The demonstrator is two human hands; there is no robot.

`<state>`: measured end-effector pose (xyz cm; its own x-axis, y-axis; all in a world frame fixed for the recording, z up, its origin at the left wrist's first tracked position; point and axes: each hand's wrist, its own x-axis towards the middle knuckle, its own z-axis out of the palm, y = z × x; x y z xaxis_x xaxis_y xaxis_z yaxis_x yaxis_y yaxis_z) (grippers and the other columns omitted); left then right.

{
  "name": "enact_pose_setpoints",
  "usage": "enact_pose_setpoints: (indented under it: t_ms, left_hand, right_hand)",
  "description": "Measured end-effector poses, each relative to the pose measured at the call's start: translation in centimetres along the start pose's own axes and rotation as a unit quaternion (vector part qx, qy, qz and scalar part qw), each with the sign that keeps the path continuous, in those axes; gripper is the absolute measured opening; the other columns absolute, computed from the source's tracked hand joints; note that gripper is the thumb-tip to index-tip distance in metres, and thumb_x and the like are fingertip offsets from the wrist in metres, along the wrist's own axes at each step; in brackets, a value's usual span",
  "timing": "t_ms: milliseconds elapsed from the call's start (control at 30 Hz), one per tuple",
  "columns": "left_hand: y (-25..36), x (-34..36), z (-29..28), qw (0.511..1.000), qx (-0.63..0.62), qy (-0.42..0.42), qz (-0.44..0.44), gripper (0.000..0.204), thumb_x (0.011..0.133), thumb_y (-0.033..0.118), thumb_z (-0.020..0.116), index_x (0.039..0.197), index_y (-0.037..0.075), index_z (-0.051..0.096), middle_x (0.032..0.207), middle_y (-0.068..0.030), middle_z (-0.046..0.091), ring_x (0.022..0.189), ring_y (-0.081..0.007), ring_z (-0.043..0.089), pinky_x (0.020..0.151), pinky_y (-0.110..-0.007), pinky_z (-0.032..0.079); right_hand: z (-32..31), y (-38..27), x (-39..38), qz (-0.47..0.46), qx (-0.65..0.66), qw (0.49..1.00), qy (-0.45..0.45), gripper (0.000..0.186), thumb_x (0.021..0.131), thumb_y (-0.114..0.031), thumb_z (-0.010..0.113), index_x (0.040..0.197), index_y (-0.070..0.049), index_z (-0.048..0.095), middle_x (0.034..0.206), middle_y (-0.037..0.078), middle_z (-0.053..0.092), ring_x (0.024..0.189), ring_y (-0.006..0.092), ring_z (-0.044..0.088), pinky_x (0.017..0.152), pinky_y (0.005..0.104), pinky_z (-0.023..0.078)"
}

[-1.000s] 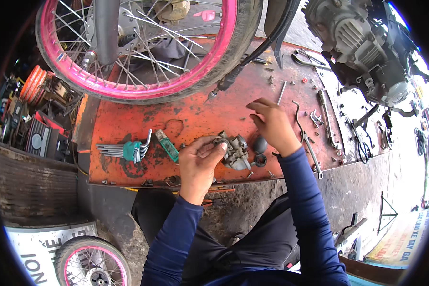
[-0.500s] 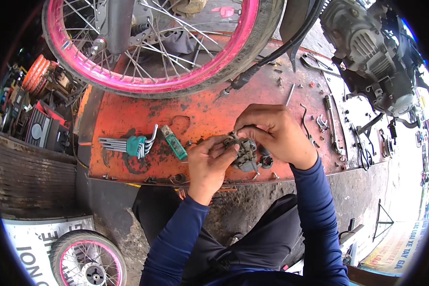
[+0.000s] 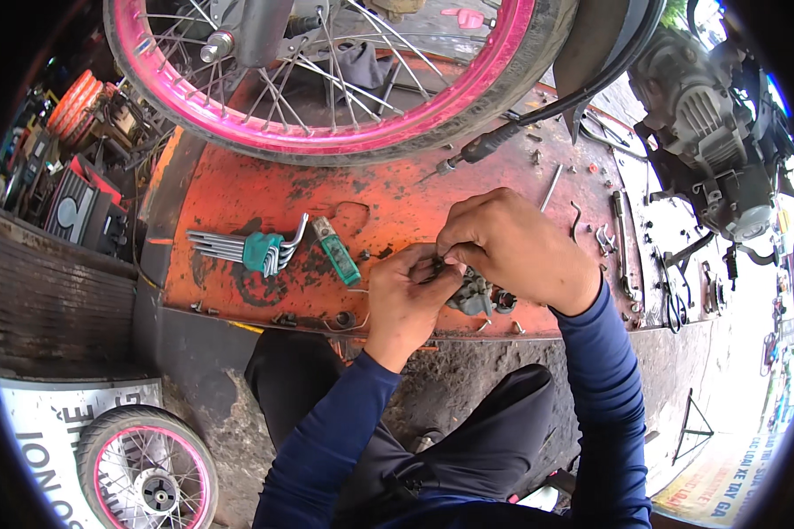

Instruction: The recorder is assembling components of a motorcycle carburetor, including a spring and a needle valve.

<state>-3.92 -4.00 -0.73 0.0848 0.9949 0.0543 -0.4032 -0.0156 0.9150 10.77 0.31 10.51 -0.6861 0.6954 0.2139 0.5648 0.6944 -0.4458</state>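
A grey metal carburetor [image 3: 473, 298] is low over the orange-red bench top, mostly covered by my hands. My left hand [image 3: 408, 298] is closed round its left side, thumb on the near side. From the right, my right hand [image 3: 519, 251] bends over the top with thumb and forefinger pinched together. What sits between those fingertips is too small and hidden to make out. Beside my left hand lie a green and clear cigarette lighter [image 3: 336, 251] and a set of hex keys [image 3: 254, 250] in a teal holder.
Above the bench [image 3: 229, 181] hangs a pink-rimmed motorcycle wheel [image 3: 326, 141]. Wrenches [image 3: 625, 242], bolts and small parts lie to the right, near a motorcycle engine [image 3: 699, 115]. A cable end with a thin tip [image 3: 478, 148] hangs behind my hands. Another wheel [image 3: 150, 472] rests at lower left.
The view has shifted slightly. My right hand now covers more of the carburetor, and both hands have drawn closer together over it. My left hand keeps its hold.
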Motion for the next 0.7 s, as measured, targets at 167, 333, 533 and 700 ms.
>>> enact_pose_setpoints:
  t_ms: [167,333,533,700]
  left_hand:
    - [0.1,0.0,-0.1,0.999,0.018,-0.006,-0.026,0.016,0.087,-0.004,0.072,0.102,-0.008,0.067,0.094,-0.0076,0.073,0.086,-0.0090,0.067,0.078,-0.024,0.055]
    - [0.6,-0.2,0.1,0.998,0.028,-0.021,-0.045,0.019,0.088,-0.005,0.070,0.106,-0.010,0.066,0.099,-0.0094,0.072,0.091,-0.0115,0.068,0.083,-0.025,0.055]
    - [0.7,-0.3,0.0,0.998,0.048,-0.025,-0.037,0.021,0.089,-0.002,0.072,0.108,-0.010,0.066,0.099,-0.0103,0.073,0.090,-0.0121,0.068,0.081,-0.025,0.055]
    - [0.3,-0.2,0.1,1.000,0.017,-0.006,-0.018,0.019,0.087,0.000,0.073,0.103,-0.009,0.067,0.093,-0.0082,0.073,0.084,-0.0092,0.069,0.076,-0.024,0.055]
  right_hand:
    - [-0.5,0.3,0.6,0.040,0.006,0.996,-0.074,0.010,0.073,-0.003,0.068,0.080,0.002,0.072,0.078,0.019,0.069,0.082,0.0370,0.069,0.074,0.0445,0.053]
    - [-1.0,0.7,1.3,0.077,0.054,0.990,-0.103,0.012,0.072,-0.001,0.070,0.083,0.003,0.072,0.079,0.017,0.070,0.077,0.0334,0.069,0.072,0.0398,0.052]
    - [-2.3,1.5,3.1,0.174,0.127,0.953,-0.213,0.018,0.072,-0.012,0.080,0.080,0.003,0.071,0.070,0.010,0.068,0.067,0.0198,0.065,0.063,0.0337,0.049]
    - [-2.3,2.5,4.7,0.198,0.115,0.935,-0.271,0.027,0.069,-0.017,0.086,0.078,0.002,0.069,0.066,0.007,0.067,0.060,0.0145,0.061,0.057,0.0331,0.046]
